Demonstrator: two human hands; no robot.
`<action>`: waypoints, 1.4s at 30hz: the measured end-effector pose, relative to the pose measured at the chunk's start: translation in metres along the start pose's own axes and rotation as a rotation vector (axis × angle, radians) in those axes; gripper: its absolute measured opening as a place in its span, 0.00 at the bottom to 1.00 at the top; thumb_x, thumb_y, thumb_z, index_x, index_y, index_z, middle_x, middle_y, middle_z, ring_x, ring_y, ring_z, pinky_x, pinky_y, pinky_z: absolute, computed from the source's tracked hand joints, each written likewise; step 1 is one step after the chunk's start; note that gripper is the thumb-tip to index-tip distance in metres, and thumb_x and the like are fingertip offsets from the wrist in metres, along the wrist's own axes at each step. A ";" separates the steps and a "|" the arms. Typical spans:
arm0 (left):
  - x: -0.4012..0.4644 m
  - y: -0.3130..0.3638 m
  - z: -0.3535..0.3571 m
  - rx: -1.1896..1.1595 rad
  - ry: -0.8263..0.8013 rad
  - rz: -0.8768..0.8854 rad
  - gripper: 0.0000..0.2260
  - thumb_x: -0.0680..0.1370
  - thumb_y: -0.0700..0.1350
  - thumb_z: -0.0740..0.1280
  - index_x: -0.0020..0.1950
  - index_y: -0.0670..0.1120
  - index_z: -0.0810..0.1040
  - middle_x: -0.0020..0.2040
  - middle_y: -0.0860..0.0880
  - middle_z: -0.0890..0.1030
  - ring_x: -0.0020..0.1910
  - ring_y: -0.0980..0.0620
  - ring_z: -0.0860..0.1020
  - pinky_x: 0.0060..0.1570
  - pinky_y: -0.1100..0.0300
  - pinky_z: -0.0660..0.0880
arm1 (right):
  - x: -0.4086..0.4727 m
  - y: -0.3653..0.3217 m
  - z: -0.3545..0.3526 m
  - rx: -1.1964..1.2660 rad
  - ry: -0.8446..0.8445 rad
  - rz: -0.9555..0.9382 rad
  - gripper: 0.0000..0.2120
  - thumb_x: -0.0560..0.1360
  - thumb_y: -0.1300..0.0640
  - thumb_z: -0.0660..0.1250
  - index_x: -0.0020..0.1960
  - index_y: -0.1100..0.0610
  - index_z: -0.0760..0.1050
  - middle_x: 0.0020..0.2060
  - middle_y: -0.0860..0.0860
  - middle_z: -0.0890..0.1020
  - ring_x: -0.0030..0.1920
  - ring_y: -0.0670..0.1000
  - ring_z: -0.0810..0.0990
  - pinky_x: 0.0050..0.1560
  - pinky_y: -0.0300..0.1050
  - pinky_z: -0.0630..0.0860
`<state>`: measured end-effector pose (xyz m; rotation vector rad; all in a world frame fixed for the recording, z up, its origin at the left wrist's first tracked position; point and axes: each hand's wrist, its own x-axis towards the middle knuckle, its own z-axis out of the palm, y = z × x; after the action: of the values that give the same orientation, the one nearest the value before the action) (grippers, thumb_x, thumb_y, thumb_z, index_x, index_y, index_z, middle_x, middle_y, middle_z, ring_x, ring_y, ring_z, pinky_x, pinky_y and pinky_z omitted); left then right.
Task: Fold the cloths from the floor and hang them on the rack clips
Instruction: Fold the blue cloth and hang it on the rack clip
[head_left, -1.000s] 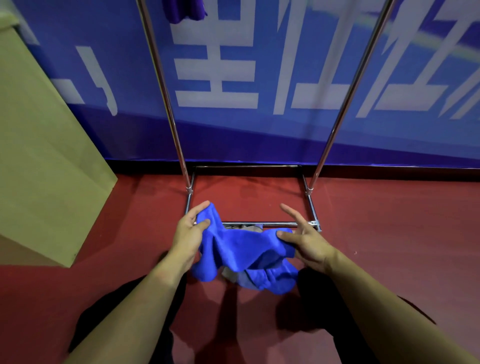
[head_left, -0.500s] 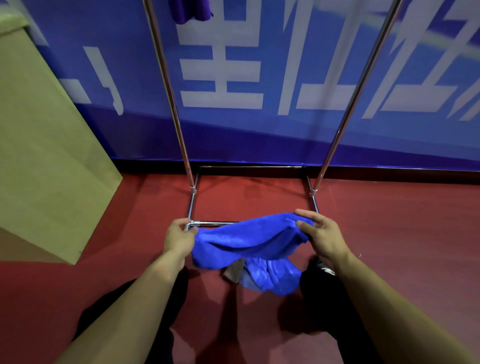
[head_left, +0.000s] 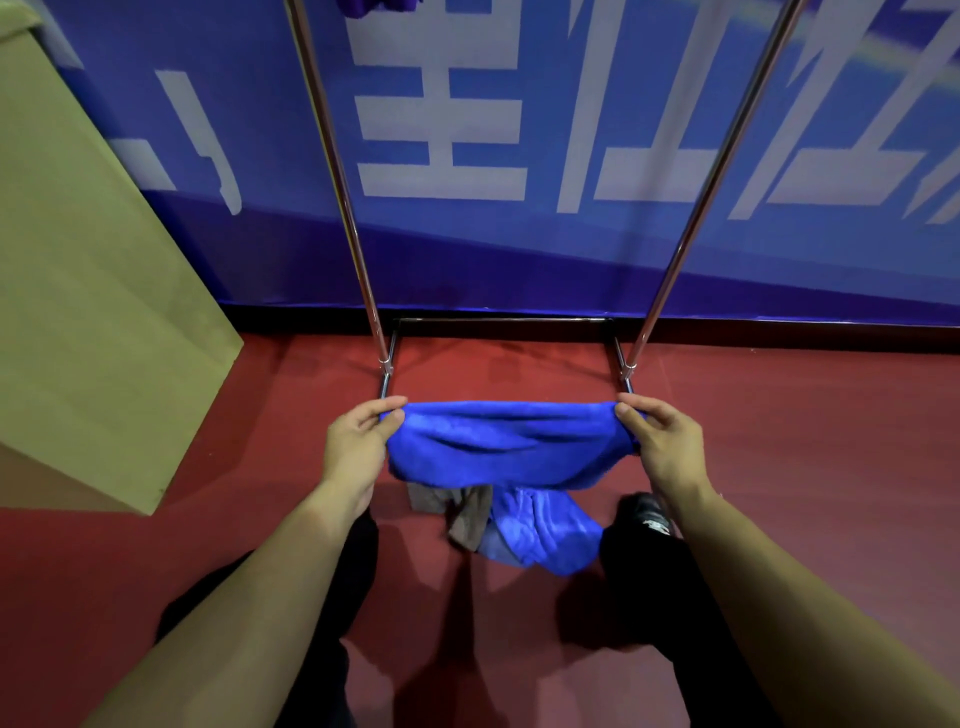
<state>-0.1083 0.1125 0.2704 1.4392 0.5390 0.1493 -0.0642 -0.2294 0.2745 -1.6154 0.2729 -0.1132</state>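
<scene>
A blue cloth (head_left: 511, 441) is held stretched between the left hand (head_left: 358, 447) and right hand (head_left: 662, 441), each pinching a corner. Below the hands, more cloths (head_left: 519, 525) are left on the floor (head_left: 208, 519), unfolded.

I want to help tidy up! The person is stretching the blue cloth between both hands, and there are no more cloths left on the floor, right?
Not quite. Both the left hand and right hand do stretch the blue cloth, but the head view shows more cloths on the floor beneath it: another blue cloth and a brown cloth.
</scene>
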 end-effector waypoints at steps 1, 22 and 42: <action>-0.003 0.004 0.001 0.006 -0.001 0.040 0.10 0.77 0.34 0.70 0.50 0.47 0.85 0.52 0.40 0.86 0.53 0.46 0.82 0.65 0.47 0.75 | 0.001 -0.001 0.000 0.007 0.007 0.001 0.09 0.74 0.63 0.73 0.54 0.60 0.83 0.43 0.52 0.86 0.40 0.43 0.82 0.51 0.44 0.78; -0.016 0.017 0.012 0.131 0.079 0.419 0.21 0.76 0.29 0.68 0.40 0.56 0.86 0.48 0.47 0.83 0.55 0.54 0.83 0.60 0.61 0.75 | -0.005 -0.020 -0.003 -0.024 0.100 -0.211 0.07 0.75 0.63 0.73 0.53 0.59 0.83 0.42 0.48 0.85 0.38 0.37 0.80 0.41 0.33 0.76; -0.017 0.010 0.007 0.575 -0.103 0.444 0.29 0.74 0.31 0.70 0.72 0.51 0.73 0.66 0.51 0.61 0.65 0.56 0.69 0.61 0.82 0.59 | -0.001 -0.012 -0.003 -0.477 -0.258 -0.242 0.25 0.73 0.69 0.70 0.67 0.53 0.78 0.72 0.50 0.67 0.71 0.48 0.69 0.71 0.34 0.61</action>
<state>-0.1182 0.1008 0.2852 2.1060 0.1677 0.2854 -0.0651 -0.2318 0.2866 -2.1100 -0.1077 -0.0233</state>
